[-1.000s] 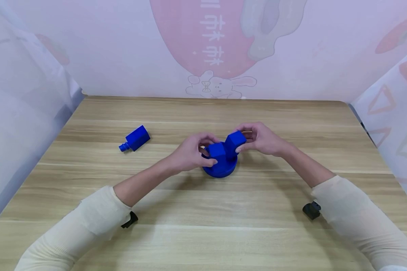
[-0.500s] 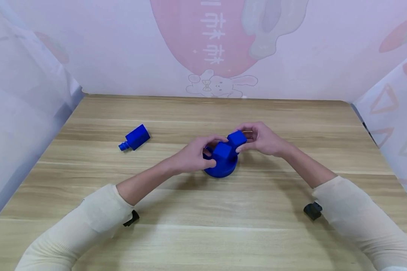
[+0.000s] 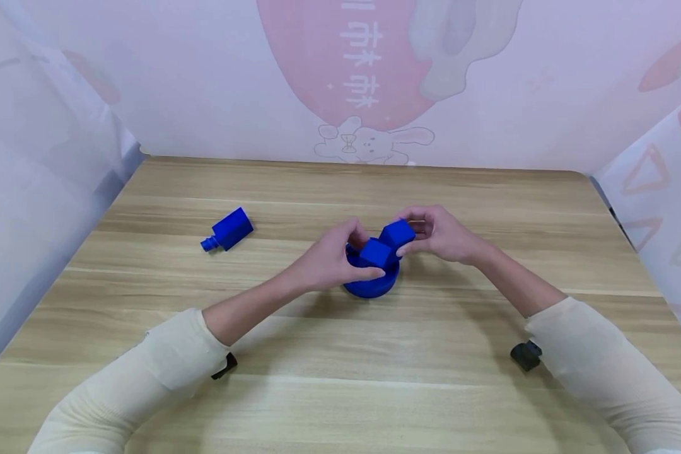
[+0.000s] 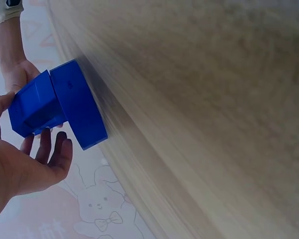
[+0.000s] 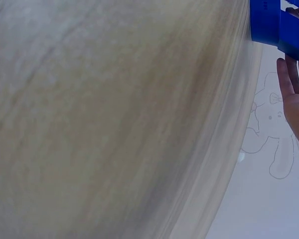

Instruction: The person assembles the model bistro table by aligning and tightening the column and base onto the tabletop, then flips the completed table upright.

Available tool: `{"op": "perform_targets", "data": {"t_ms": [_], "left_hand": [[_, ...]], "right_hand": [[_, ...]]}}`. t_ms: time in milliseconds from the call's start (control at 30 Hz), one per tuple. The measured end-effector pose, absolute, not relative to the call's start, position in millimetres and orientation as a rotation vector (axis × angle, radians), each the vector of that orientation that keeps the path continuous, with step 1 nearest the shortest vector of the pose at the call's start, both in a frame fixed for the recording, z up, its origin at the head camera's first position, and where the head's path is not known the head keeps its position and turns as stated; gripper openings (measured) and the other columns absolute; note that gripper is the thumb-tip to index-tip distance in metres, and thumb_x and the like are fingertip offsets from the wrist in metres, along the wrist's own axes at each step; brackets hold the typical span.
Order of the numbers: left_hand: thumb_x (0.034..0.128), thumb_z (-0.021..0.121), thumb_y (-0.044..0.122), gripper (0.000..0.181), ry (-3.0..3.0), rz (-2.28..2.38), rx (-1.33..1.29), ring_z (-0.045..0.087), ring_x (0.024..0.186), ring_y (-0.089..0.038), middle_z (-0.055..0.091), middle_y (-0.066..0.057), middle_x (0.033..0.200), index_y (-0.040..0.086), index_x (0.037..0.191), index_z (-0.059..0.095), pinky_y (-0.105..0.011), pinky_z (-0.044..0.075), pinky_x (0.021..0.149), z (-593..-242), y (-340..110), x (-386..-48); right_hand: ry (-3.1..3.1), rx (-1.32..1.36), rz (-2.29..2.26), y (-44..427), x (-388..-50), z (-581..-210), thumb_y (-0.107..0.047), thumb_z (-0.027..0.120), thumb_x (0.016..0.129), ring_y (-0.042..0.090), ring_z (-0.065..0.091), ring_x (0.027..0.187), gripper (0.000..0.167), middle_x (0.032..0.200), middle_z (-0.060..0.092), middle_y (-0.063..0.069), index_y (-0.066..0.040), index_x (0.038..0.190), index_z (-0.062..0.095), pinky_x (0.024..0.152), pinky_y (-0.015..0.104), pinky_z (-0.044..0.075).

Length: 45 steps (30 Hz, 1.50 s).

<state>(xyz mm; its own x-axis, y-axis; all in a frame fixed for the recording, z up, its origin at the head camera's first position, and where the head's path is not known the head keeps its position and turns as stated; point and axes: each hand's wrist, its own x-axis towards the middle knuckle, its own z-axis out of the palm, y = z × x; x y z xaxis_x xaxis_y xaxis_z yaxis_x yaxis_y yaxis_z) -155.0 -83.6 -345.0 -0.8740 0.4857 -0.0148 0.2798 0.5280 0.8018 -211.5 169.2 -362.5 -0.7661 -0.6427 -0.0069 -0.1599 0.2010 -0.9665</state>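
Observation:
A round blue base (image 3: pixel 370 288) sits on the table between both hands, with two blue blocks standing on it side by side. My left hand (image 3: pixel 335 255) holds the left block (image 3: pixel 376 253), thumb in front and fingers behind. In the left wrist view, the thumb (image 4: pixel 2 103) touches that block (image 4: pixel 35 102) beside the base (image 4: pixel 78 104). My right hand (image 3: pixel 445 234) grips the right block (image 3: pixel 398 233) between thumb and fingers. How the blocks meet the base is mostly hidden. The right wrist view cuts off most of the right hand (image 5: pixel 296 102).
Another blue block with a narrow ridged neck (image 3: pixel 232 228) lies on its side on the wooden table (image 3: pixel 340 391), left of the hands. A pale printed wall panel (image 3: pixel 204 82) rises behind the table's far edge. Hanging sheets border both sides.
The left block has turned on the base, and my left hand has shifted its fingers round it, the thumb reaching further right. The right hand stays nearly still on its block.

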Motion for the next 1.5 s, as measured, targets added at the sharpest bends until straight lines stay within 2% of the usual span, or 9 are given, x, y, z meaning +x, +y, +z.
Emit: {"op": "perform_targets", "data": {"t_ms": [267,400,567,700,800,933,1033,1167,1500], "left_hand": [[0.0838,0.076,0.01,0.043,2.435,1.252,0.831,0.063,0.112,-0.029,0.067,-0.015,0.125,0.0,0.124,0.063,-0.043,0.056,0.097,-345,-83,-154],[0.0851,0.068,0.003,0.038,2.356,1.226,0.934,0.06,0.116,-0.033,0.063,-0.018,0.134,0.005,0.123,0.067,-0.043,0.056,0.095,-345,-84,-151],[0.0839,0.062,-0.001,0.038,2.333,1.191,1.024,0.055,0.121,-0.037,0.061,-0.016,0.137,0.011,0.12,0.069,-0.045,0.054,0.095,-347,-88,-151],[0.0829,0.065,0.001,0.045,2.311,1.187,1.094,0.052,0.125,-0.036,0.057,-0.015,0.142,0.011,0.127,0.064,-0.048,0.051,0.099,-350,-91,-151],[0.0846,0.074,0.006,0.052,2.321,1.194,1.083,0.052,0.127,-0.034,0.055,-0.015,0.143,0.011,0.134,0.06,-0.048,0.05,0.102,-351,-93,-150],[0.0824,0.086,0.015,0.06,2.378,1.222,1.034,0.056,0.124,-0.03,0.06,-0.014,0.135,0.006,0.134,0.057,-0.047,0.05,0.103,-352,-94,-148],[0.0799,0.09,0.017,0.059,2.43,1.242,0.985,0.06,0.118,-0.027,0.064,-0.013,0.126,0.004,0.128,0.058,-0.045,0.052,0.103,-352,-93,-147],[0.08,0.089,0.013,0.051,2.445,1.252,0.969,0.062,0.113,-0.025,0.068,-0.012,0.121,0.004,0.121,0.06,-0.043,0.053,0.101,-351,-94,-147],[0.0821,0.081,-0.001,0.041,2.296,1.261,1.1,0.061,0.119,-0.031,0.067,-0.017,0.128,-0.001,0.121,0.067,-0.042,0.055,0.101,-348,-105,-156]], "right_hand": [[2.068,-0.773,-1.61,170,-212,-366,0.013,0.078,0.084,0.02,0.068,0.104,0.042,0.116,0.068,0.016,0.014,0.122,0.061,0.09,0.031,0.059],[2.068,-0.767,-1.619,169,-212,-366,0.014,0.077,0.084,0.021,0.067,0.106,0.042,0.119,0.067,0.018,0.014,0.123,0.06,0.091,0.032,0.06],[2.072,-0.779,-1.622,169,-212,-367,0.015,0.077,0.084,0.021,0.067,0.107,0.042,0.121,0.065,0.021,0.014,0.123,0.06,0.091,0.032,0.06],[2.072,-0.789,-1.625,169,-211,-367,0.015,0.077,0.084,0.021,0.067,0.106,0.042,0.12,0.066,0.019,0.014,0.123,0.06,0.091,0.032,0.06],[2.069,-0.786,-1.627,169,-210,-366,0.015,0.076,0.084,0.022,0.067,0.106,0.041,0.119,0.066,0.018,0.014,0.123,0.06,0.09,0.033,0.06],[2.07,-0.789,-1.635,169,-209,-366,0.016,0.077,0.084,0.021,0.067,0.104,0.041,0.116,0.067,0.017,0.014,0.121,0.061,0.089,0.033,0.06],[2.071,-0.79,-1.643,169,-210,-367,0.016,0.077,0.083,0.02,0.068,0.103,0.041,0.115,0.068,0.016,0.015,0.12,0.061,0.089,0.032,0.06],[2.073,-0.787,-1.644,168,-210,-367,0.016,0.078,0.083,0.02,0.067,0.103,0.041,0.115,0.068,0.015,0.015,0.12,0.061,0.089,0.031,0.06],[2.076,-0.804,-1.639,169,-210,-366,0.016,0.078,0.082,0.021,0.067,0.103,0.041,0.117,0.067,0.019,0.015,0.12,0.061,0.089,0.032,0.06]]}}
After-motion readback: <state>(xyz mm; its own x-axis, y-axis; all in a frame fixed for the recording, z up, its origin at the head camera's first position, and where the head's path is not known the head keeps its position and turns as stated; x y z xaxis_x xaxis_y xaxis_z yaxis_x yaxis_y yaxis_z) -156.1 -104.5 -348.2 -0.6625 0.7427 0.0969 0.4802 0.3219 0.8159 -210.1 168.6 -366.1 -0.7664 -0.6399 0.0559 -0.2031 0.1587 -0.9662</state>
